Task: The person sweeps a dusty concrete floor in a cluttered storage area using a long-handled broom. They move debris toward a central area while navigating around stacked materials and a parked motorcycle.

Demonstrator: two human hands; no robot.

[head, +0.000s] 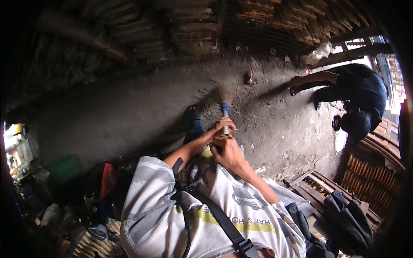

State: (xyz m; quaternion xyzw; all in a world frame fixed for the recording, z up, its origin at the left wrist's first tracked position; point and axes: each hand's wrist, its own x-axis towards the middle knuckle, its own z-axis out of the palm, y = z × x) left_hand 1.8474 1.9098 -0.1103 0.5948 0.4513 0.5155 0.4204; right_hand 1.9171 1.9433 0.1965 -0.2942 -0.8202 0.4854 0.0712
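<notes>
Both of my hands grip the handle of a broom (225, 110) whose blurred bristles reach the rough floor ahead of me. My left hand (223, 125) and my right hand (227, 150) are close together on the handle, one just in front of the other; which hand is which follows from the arms, the left-side arm reaching farther forward. Blue binding wraps the broom just behind its bristles. Small debris (211, 113) lies scattered around the broom head. An orange wrapper or small packet (250, 78) lies on the floor beyond it.
A person in dark clothes (358, 87) bends over at the right. Wooden slats or frames (309, 190) and dark cloth (345, 222) are at lower right. A green container (64, 168) and a red object (108, 180) stand lower left. Stacked corrugated pieces (300, 16) line the far side.
</notes>
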